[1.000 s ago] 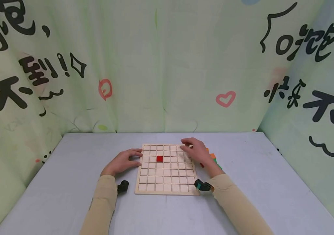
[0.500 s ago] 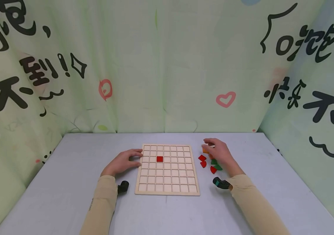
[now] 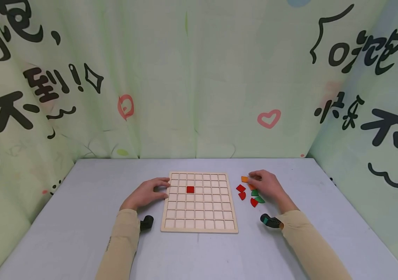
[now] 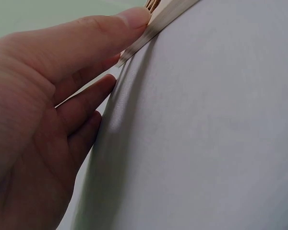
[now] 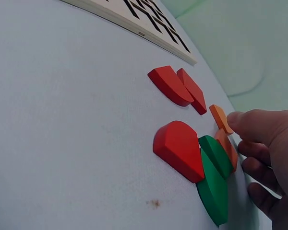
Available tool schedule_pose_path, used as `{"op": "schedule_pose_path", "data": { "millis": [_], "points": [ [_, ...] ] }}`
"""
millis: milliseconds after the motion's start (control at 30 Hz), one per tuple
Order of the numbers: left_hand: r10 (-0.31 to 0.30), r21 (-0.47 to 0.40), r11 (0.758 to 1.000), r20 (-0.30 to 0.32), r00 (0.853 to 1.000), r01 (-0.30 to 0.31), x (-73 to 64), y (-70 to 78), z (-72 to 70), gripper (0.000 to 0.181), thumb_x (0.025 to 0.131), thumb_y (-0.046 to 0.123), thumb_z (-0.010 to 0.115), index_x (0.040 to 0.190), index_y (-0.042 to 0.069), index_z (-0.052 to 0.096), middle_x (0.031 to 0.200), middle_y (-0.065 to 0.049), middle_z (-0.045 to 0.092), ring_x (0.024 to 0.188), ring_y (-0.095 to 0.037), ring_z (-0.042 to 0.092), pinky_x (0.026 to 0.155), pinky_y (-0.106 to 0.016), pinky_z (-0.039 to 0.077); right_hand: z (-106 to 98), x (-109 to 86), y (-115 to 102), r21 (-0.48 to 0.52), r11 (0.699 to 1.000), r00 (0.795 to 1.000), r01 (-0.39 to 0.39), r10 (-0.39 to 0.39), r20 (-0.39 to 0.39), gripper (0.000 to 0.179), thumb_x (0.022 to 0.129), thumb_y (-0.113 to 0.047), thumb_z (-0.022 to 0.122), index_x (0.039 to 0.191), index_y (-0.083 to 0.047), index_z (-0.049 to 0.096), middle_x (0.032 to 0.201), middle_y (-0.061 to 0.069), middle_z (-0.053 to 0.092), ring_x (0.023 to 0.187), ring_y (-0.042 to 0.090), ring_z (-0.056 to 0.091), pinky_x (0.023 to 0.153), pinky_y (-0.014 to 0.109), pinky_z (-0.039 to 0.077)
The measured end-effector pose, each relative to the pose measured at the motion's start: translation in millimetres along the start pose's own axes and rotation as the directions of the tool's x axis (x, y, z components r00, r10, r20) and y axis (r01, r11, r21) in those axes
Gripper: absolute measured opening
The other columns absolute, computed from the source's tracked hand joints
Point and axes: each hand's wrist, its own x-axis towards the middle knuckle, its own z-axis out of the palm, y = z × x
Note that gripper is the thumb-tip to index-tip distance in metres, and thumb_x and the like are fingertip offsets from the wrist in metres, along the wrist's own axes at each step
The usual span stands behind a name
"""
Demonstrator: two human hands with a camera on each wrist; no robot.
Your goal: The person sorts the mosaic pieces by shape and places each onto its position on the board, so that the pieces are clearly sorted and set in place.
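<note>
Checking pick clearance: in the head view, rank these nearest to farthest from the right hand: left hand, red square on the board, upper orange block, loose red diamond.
1. Upper orange block: just left of the right hand.
2. Loose red diamond: right of the board.
3. Red square: on the board.
4. Left hand: at the board's left edge.

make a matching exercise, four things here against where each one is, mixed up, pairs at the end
Column 1
1. left hand
2. red square
3. right hand
4. green pieces

Column 2
A. reaching to an orange piece
B. beside a red piece
C. in a cell of the board
D. touching the left side of the board

Pairs: 1-D; 2-C; 3-A; 4-B
</note>
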Motion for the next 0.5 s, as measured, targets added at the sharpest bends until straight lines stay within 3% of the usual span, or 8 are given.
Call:
{"op": "schedule_pose_path", "data": {
  "millis": [300, 500],
  "points": [
    [0.009, -0.004, 1.000, -0.002, 1.000, -0.009, 0.6, 0.9, -0.1, 0.040, 0.088, 0.019, 0.075, 0.125, 0.008, 0.066, 0.147, -0.003, 0.049, 0.141, -0.031, 0.034, 0.116, -0.049, 0.029, 5.5, 3.0, -3.6, -0.017, 0.998, 0.998, 0.055, -0.055, -0.010, 0.040, 0.093, -0.021, 0.067, 0.125, 0.002, 0.063, 0.123, 0.024, 0.057, 0.109, 0.037, 0.051, 0.093, 0.049, 0.052],
    [0.012, -0.004, 1.000, 0.002, 1.000, -0.012, 0.3, 0.4, -0.1, 0.040, 0.087, 0.019, 0.075, 0.125, 0.008, 0.066, 0.147, -0.003, 0.049, 0.141, -0.031, 0.034, 0.116, -0.049, 0.028, 6.4, 4.9, -4.2, -0.018, 0.999, 0.999, 0.049, -0.049, -0.020, 0.036, 0.093, -0.018, 0.067, 0.122, 0.003, 0.064, 0.121, 0.024, 0.057, 0.107, 0.036, 0.052, 0.093, 0.048, 0.052]
  ]
}}
